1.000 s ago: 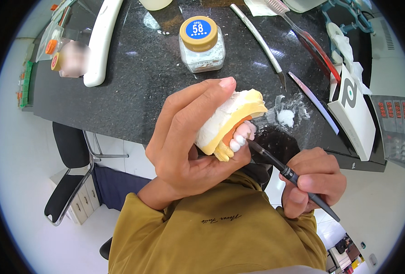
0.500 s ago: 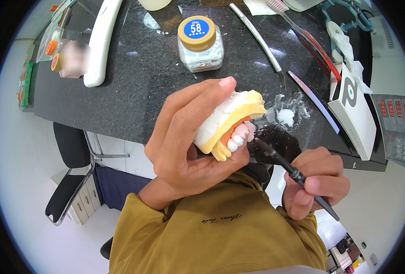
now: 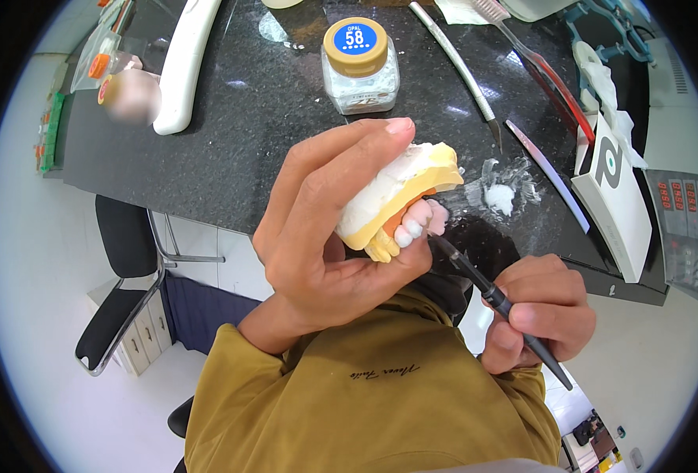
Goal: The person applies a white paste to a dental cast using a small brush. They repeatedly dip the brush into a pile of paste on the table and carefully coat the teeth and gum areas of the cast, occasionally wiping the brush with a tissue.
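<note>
My left hand (image 3: 306,213) is wrapped round a dental plaster model (image 3: 388,193), white at the back and yellow along its rim, held above the bench edge. Orange material lies along the model's ridge, next to a short row of pink and white built-up teeth (image 3: 414,223). Between the fingers of my right hand (image 3: 540,311) is a slim dark brush (image 3: 481,282), slanting up to the left. Its tip reaches the pink and white teeth; whether it touches them I cannot tell. A lidded glass jar of white powder (image 3: 361,83) stands behind the model.
On the dark speckled bench (image 3: 239,134) lie a knife with a knurled handle (image 3: 463,75), a purple spatula (image 3: 550,173), a red toothbrush (image 3: 550,75) and a white powder mound (image 3: 499,199). A white box (image 3: 613,205) stands right; a white handle-shaped object (image 3: 183,67) lies left.
The brush tip has come up and left, closer to the pink and white teeth. My left hand keeps its hold on the model. The whole view has shifted slightly.
</note>
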{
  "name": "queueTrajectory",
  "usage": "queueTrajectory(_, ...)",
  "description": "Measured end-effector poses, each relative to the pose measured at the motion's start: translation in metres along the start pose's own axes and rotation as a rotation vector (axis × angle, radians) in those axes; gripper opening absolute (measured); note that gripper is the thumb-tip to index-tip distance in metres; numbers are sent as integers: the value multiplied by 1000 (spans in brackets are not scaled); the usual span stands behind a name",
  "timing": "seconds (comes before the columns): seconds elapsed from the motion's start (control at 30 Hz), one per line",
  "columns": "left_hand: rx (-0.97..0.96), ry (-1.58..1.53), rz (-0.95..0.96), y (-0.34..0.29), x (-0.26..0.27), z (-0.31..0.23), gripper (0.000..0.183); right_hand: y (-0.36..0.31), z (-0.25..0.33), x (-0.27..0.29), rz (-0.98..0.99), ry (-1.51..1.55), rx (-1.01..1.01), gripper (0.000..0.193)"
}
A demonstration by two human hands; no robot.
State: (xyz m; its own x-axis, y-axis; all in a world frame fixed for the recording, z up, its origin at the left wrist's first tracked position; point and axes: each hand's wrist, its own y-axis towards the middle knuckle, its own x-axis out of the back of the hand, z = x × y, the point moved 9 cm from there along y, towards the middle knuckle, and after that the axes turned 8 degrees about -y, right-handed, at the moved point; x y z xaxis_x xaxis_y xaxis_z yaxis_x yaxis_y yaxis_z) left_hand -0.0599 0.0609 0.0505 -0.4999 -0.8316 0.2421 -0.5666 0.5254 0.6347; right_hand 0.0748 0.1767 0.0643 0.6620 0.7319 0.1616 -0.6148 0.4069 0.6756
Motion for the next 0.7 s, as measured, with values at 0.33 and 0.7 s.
queueTrajectory(0.33, -22, 37, -3, 0, -1, -1, 43, 2, -1, -2, 40, -15, -36, 24)
queueTrajectory(0.7, -27, 27, -1, 0, 0, -1, 45, 2, 0, -1, 38, -43, -37, 22)
